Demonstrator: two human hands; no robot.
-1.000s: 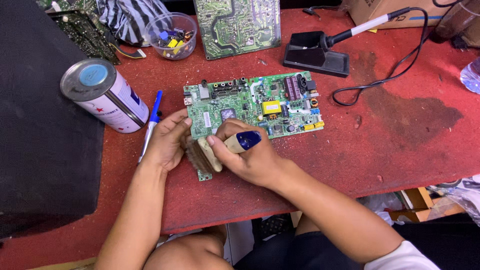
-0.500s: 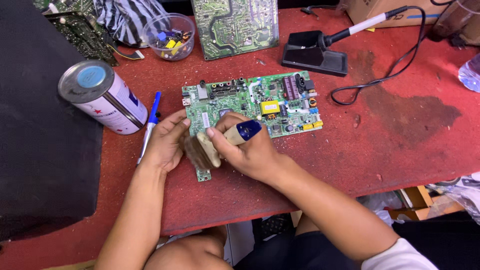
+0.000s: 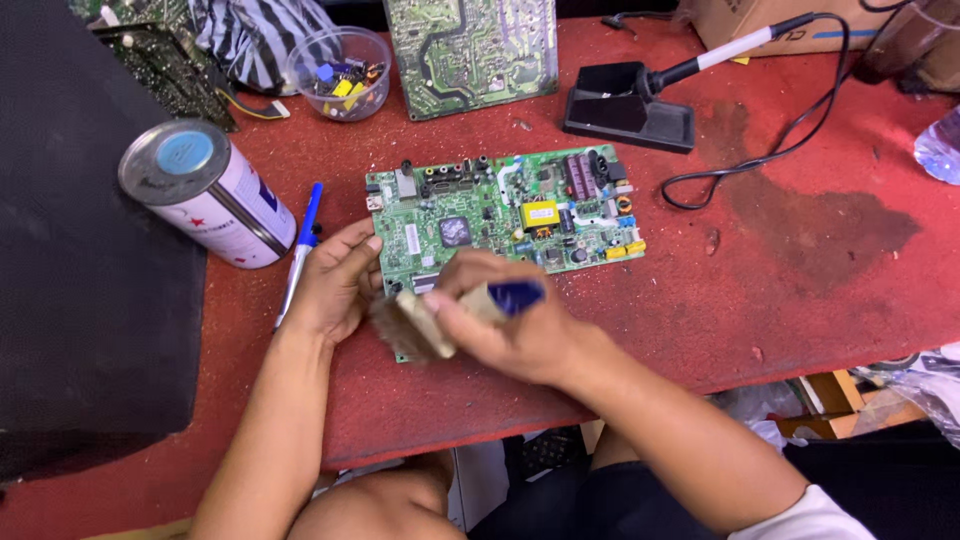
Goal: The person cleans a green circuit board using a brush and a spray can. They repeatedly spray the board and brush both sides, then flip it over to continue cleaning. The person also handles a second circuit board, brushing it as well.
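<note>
The right hand [image 3: 510, 330] is closed around a flat paintbrush with a pale wooden ferrule and dark blue handle [image 3: 455, 312], its brownish bristles pressed on the near left corner of a green rectangular circuit board studded with small components [image 3: 500, 215]. That board lies flat on the worn red counter [image 3: 780, 260], just beyond both hands. The left hand [image 3: 335, 285] is curled against the board's left edge, fingers touching it. Just left of this hand lies a blue and white pen [image 3: 300, 250], and farther left a white metal can with a silver and blue lid [image 3: 205, 190] rests on its side.
</note>
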